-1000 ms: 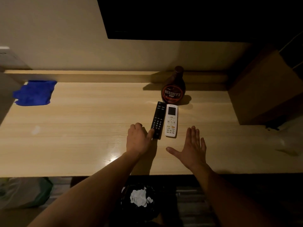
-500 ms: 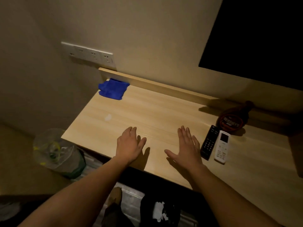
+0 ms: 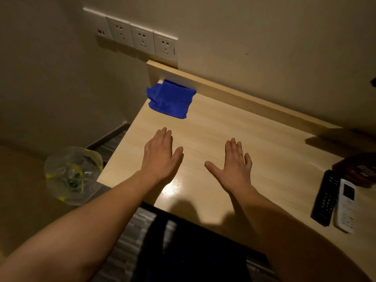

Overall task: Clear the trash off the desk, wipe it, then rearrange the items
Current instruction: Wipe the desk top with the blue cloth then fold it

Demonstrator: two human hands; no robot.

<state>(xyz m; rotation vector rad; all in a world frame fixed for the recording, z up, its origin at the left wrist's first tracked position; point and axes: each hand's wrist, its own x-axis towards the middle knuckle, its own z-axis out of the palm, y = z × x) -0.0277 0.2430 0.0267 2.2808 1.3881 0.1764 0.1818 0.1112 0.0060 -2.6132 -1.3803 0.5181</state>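
- Two hands: left hand and right hand, each grip apart, fingers straight, holding nothing, over the worktop
- One blue cloth on the worktop's far left corner
- Two remotes at right, black remote just beside white remote, near one brown bottle
- Four wall sockets
- One bin on the floor

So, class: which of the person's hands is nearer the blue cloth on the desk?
Left. The left hand is open in front of the blue cloth, nearly in line with it; the right hand is farther off, to the cloth's right.
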